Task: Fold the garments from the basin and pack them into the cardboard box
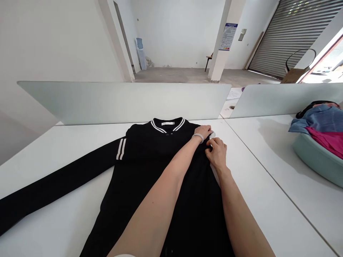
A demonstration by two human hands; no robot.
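A black jacket (144, 178) with white stripes at its collar lies spread on the white table, collar to the far side. One long sleeve (80, 175), with two white bands, stretches out to the left. Over the right shoulder of the jacket, my left hand (203, 132) has its fingers closed on the cloth; a pale bracelet circles the wrist. Just nearer and to the right, my right hand (217, 153) pinches the jacket's side edge with curled fingers. A bit of white shows beside the fingertips. My arms cover part of the jacket front, and the other sleeve is mostly hidden.
A frosted screen (128, 101) stands along the table's back edge. To the right, a pale green basin (316, 160) holds blue and pink clothes (321, 119). A seam crosses the white tabletop (257, 192). Beyond are a water dispenser (141, 53) and a roller shutter (292, 35).
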